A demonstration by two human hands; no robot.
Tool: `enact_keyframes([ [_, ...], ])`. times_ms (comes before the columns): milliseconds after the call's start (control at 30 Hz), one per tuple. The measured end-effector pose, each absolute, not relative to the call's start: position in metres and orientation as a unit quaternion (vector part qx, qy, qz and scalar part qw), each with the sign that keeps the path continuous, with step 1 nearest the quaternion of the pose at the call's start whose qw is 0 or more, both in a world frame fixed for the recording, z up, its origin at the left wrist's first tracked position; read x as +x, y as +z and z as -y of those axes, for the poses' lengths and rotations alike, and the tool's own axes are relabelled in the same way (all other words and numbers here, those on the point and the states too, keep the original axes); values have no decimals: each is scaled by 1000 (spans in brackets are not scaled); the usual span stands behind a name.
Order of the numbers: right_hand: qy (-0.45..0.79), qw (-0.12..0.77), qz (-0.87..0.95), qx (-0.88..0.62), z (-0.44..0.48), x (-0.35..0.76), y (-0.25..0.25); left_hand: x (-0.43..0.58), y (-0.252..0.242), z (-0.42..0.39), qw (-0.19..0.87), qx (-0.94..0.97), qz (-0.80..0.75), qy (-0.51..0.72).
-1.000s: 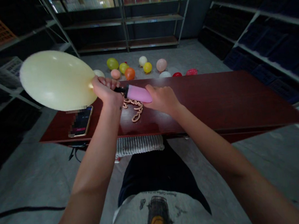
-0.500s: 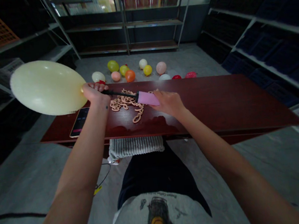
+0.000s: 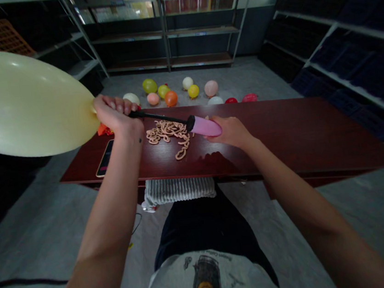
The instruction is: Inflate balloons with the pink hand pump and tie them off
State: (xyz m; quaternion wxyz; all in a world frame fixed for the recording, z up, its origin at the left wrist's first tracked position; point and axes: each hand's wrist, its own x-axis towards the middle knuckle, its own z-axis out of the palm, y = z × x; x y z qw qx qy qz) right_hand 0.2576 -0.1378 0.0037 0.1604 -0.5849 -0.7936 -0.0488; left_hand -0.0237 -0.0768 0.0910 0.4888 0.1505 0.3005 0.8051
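Note:
A large pale yellow balloon [image 3: 28, 102] swells out at the left, cut off by the view's edge. My left hand [image 3: 115, 113] is closed around its neck and the black end of a balloon pump [image 3: 207, 125]. The nozzle is hidden inside my fingers. A thin black rod runs from there to the pump's pink barrel, which my right hand [image 3: 234, 132] grips at the far end. Below the rod, a tangled pile of tan, unfilled long balloons or loops [image 3: 168, 132] lies on the dark red table [image 3: 291, 132]; their exact kind is unclear.
A phone [image 3: 105, 159] lies at the table's left, partly behind my left forearm. Something orange-red [image 3: 103, 130] shows under the balloon. Beyond the table, several balloons [image 3: 170, 99] rest on the floor. Metal shelves [image 3: 166, 36] stand behind; dark crates [image 3: 350, 70] line the right.
The pale yellow balloon looks bigger and reaches further left. My right hand has moved right with the pink barrel, so more of the black rod shows. The view has shifted slightly.

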Motion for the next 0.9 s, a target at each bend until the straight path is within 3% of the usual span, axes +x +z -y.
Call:
enact_keyframes([
  [400, -96, 169, 785, -589, 155, 193, 44, 32, 87, 94, 541, 159, -261, 784],
  [900, -180, 129, 779, -587, 151, 211, 18, -4, 85, 56, 555, 82, -268, 783],
])
